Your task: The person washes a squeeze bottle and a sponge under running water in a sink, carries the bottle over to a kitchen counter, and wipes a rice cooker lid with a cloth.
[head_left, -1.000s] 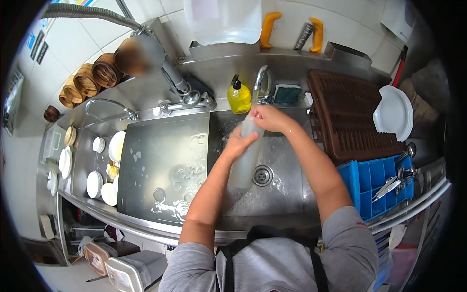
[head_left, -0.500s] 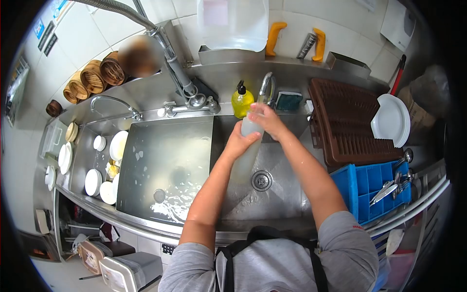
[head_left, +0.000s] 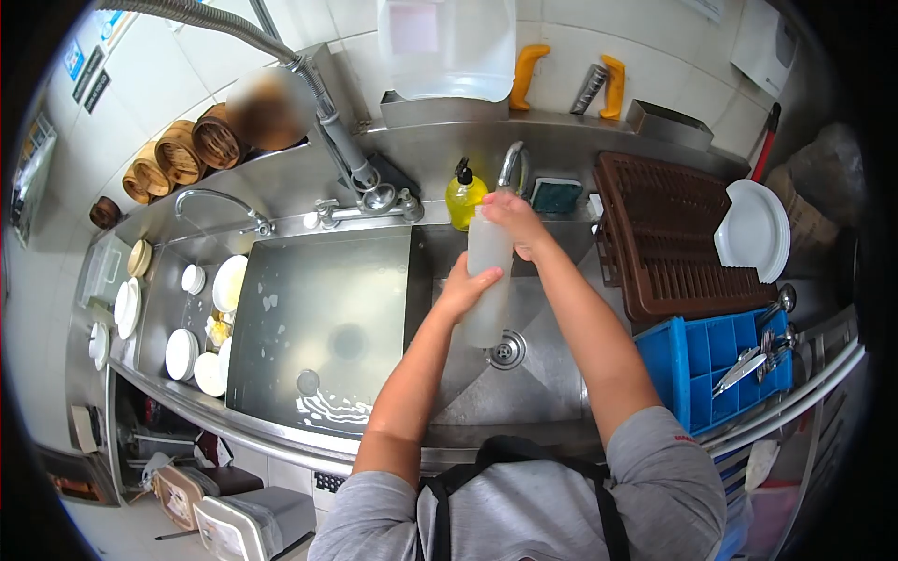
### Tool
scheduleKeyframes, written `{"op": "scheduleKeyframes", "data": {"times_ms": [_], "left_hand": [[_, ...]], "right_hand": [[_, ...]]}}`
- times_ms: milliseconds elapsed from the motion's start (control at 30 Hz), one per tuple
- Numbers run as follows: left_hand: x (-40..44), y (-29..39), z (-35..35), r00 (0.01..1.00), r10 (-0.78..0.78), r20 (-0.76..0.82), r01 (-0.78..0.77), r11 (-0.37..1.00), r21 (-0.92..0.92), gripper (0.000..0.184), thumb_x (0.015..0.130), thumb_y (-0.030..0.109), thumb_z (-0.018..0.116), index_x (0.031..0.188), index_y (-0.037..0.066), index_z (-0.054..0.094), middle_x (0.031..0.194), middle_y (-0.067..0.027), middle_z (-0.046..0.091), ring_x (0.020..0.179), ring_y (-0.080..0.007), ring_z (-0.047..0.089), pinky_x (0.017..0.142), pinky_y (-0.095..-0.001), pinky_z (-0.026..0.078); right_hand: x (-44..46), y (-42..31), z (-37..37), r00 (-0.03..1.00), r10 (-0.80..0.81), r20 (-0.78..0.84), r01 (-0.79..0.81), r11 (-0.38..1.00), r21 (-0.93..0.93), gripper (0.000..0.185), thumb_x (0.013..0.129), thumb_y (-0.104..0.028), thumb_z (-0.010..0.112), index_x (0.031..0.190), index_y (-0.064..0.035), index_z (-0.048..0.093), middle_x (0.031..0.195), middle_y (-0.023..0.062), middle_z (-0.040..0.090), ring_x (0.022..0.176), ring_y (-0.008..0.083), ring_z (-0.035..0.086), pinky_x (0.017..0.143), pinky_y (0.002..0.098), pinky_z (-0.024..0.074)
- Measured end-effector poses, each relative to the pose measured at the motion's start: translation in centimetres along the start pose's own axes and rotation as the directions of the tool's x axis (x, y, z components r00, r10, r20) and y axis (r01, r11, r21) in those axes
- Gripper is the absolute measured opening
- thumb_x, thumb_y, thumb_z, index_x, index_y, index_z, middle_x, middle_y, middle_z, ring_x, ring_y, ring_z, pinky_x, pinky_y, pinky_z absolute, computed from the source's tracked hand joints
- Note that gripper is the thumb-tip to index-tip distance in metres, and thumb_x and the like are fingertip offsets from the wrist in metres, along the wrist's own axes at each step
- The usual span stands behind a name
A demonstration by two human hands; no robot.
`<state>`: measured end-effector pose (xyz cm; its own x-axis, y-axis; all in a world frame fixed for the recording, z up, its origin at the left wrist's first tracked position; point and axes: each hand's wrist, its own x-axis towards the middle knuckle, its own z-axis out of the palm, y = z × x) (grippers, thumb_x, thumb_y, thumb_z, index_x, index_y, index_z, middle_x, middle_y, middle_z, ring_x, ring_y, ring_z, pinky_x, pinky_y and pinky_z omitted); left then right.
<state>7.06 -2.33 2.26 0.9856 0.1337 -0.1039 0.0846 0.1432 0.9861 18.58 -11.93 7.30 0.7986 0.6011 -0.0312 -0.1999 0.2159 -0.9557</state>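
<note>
A tall, translucent whitish bottle (head_left: 488, 313) stands tilted over the right sink basin (head_left: 552, 374), its lower end near the drain. Wrapped around its middle is my left hand (head_left: 465, 285), thumb across the front. My right hand (head_left: 513, 222) grips its top end, just below the faucet (head_left: 513, 164). The bottle's mouth is hidden by those fingers. A pump bottle of yellow liquid (head_left: 465, 198) stands just behind, left of my right hand. Beside the faucet lies a dark green scouring pad (head_left: 556, 194).
Left of my arms is a water-filled basin (head_left: 323, 299); beyond it sit white dishes (head_left: 181, 354). On the right are a brown dish rack (head_left: 664, 234) with white plates (head_left: 756, 234) and a blue divided cutlery bin (head_left: 687, 374). A spray hose (head_left: 346, 150) hangs over the back ledge.
The bottle has swung more upright and its upper part shows more. My right hand has shifted slightly right at its top. Ripples in the left basin have lessened.
</note>
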Motion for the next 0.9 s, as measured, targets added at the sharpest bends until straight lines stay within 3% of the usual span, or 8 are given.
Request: {"op": "scheduleKeyframes", "data": {"times_ms": [267, 367, 467, 500, 600, 700, 800, 900], "left_hand": [[-1.3, 2.7, 2.1, 0.893, 0.266, -0.362, 0.098, 0.672, 0.734, 0.072, 0.059, 0.028, 0.074, 0.115, 0.002, 0.036, 0.102, -0.0210, 0.052, 0.097, -0.0334, 0.051, 0.082, -0.0369, 0.041], [-1.3, 1.6, 1.1, 0.915, 0.319, -0.245, -0.001, 0.612, 0.791, 0.072, 0.061, 0.026, 0.073, 0.117, 0.001, 0.035, 0.101, -0.0188, 0.052, 0.095, -0.0297, 0.052, 0.080, -0.0350, 0.042], [0.8, -2.0, -2.0, 0.939, 0.336, -0.068, -0.234, 0.773, 0.589, 0.066, 0.066, 0.024, 0.071, 0.118, 0.002, 0.036, 0.101, -0.0154, 0.052, 0.092, -0.0236, 0.053, 0.079, -0.0328, 0.042], [-0.2, 0.2, -2.1, 0.999, 0.044, -0.026, -0.037, 0.976, 0.214, 0.057, 0.073, 0.024, 0.065, 0.118, 0.002, 0.037, 0.100, -0.0129, 0.052, 0.090, -0.0185, 0.052, 0.078, -0.0305, 0.042], [0.3, -4.4, -5.8, 0.971, -0.081, -0.225, 0.107, 0.989, 0.104, 0.050, 0.081, 0.040, 0.051, 0.117, 0.007, 0.041, 0.102, -0.0093, 0.052, 0.091, -0.0199, 0.052, 0.072, -0.0320, 0.045], [-3.4, -0.4, -6.7, 0.858, -0.392, 0.332, 0.511, 0.716, -0.476, 0.046, 0.081, 0.044, 0.049, 0.114, 0.013, 0.045, 0.102, -0.0071, 0.052, 0.092, -0.0218, 0.051, 0.066, -0.0367, 0.047], [-3.4, 0.7, -7.0, 0.959, -0.278, -0.054, 0.225, 0.866, -0.447, 0.046, 0.079, 0.045, 0.051, 0.113, 0.017, 0.043, 0.102, -0.0067, 0.052, 0.092, -0.0245, 0.050, 0.060, -0.0388, 0.048], [-3.4, 5.3, -7.9, 0.926, -0.123, -0.358, 0.111, 0.992, -0.052, 0.060, 0.069, 0.034, 0.065, 0.115, 0.011, 0.034, 0.105, -0.0111, 0.047, 0.092, -0.0251, 0.049, 0.066, -0.0388, 0.046]], "right_hand": [[-0.6, 2.5, 2.3, 0.854, -0.146, -0.499, 0.045, 0.977, -0.208, 0.049, 0.068, -0.025, 0.068, 0.105, 0.0005, 0.048, 0.094, 0.0116, 0.056, 0.080, 0.0158, 0.055, 0.066, 0.0289, 0.0457], [-1.4, 2.5, 1.1, 0.972, 0.029, -0.234, 0.001, 0.992, 0.125, 0.042, 0.069, -0.024, 0.067, 0.101, -0.0013, 0.051, 0.093, 0.0094, 0.056, 0.083, 0.0160, 0.054, 0.068, 0.0303, 0.0456], [-1.4, 2.2, 0.2, 0.968, 0.071, -0.240, 0.000, 0.958, 0.285, 0.035, 0.072, -0.022, 0.064, 0.099, -0.0039, 0.053, 0.090, 0.0068, 0.057, 0.084, 0.0162, 0.054, 0.069, 0.0317, 0.0454], [-1.5, 1.9, -0.1, 0.981, 0.083, -0.175, -0.021, 0.945, 0.327, 0.035, 0.073, -0.023, 0.063, 0.102, -0.0052, 0.052, 0.090, 0.0059, 0.056, 0.084, 0.0167, 0.053, 0.073, 0.0330, 0.0444], [-1.8, 1.1, -0.4, 0.992, -0.017, -0.126, 0.062, 0.930, 0.362, 0.036, 0.076, -0.027, 0.059, 0.104, -0.0059, 0.050, 0.094, 0.0071, 0.055, 0.087, 0.0180, 0.053, 0.076, 0.0332, 0.0434], [-1.2, 2.7, -1.6, 0.991, -0.086, -0.099, 0.126, 0.840, 0.529, 0.043, 0.077, -0.035, 0.055, 0.108, -0.0061, 0.047, 0.099, 0.0095, 0.054, 0.093, 0.0214, 0.051, 0.080, 0.0347, 0.0417], [-2.6, 4.1, -1.1, 0.984, -0.064, -0.169, 0.163, 0.726, 0.669, 0.048, 0.078, -0.045, 0.049, 0.108, -0.0083, 0.049, 0.102, 0.0102, 0.054, 0.098, 0.0255, 0.049, 0.088, 0.0391, 0.0362], [-4.3, 4.8, -0.5, 0.990, 0.043, 0.132, -0.133, 0.573, 0.808, 0.048, 0.077, -0.044, 0.049, 0.111, -0.0092, 0.047, 0.109, 0.0115, 0.050, 0.103, 0.0254, 0.044, 0.088, 0.0466, 0.0329]]}}
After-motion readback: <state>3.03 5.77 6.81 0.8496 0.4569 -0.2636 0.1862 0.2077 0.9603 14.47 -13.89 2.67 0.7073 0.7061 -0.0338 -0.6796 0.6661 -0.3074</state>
